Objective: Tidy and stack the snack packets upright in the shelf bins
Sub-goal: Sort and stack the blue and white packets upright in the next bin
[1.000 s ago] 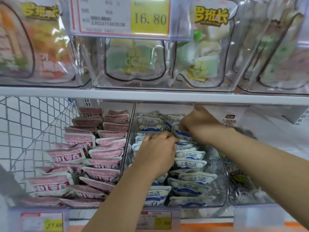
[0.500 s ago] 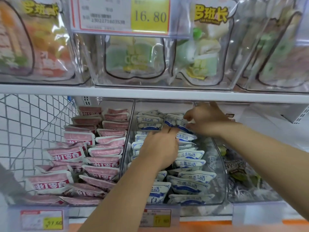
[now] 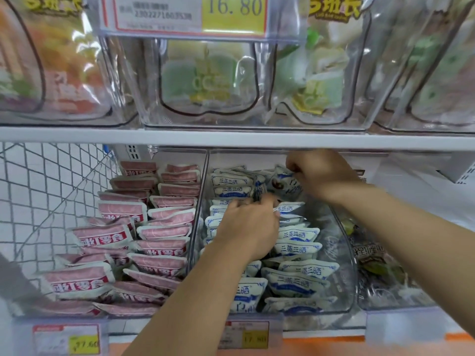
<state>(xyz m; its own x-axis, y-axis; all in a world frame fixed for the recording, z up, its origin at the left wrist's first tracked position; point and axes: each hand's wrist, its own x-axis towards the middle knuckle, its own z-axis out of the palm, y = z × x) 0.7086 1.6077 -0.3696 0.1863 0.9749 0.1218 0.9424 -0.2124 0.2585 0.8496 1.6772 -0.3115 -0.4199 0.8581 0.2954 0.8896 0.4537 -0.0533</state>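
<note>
A clear middle bin [image 3: 344,273] on the lower shelf holds several blue-and-white snack packets [image 3: 298,250] in two rows. My right hand [image 3: 318,173] is at the back of the bin and pinches the top edge of a lifted blue-and-white packet [image 3: 285,185], which shows its printed face. My left hand [image 3: 248,228] lies over the left row mid-bin, its fingers curled round packet edges near the lifted one. To the left, another clear bin [image 3: 199,201] is filled with pink packets [image 3: 164,232].
A white shelf board [image 3: 231,138] runs just above my hands, carrying clear bins of larger green and orange bags [image 3: 210,80]. White wire mesh [image 3: 38,191] stands at the left. A bin of dark packets [image 3: 380,263] sits at the right. Price tags [image 3: 246,335] line the shelf front.
My right hand has drawn a blue-and-white packet up at the back of the bin. My left hand slid further back along the left row toward it.
</note>
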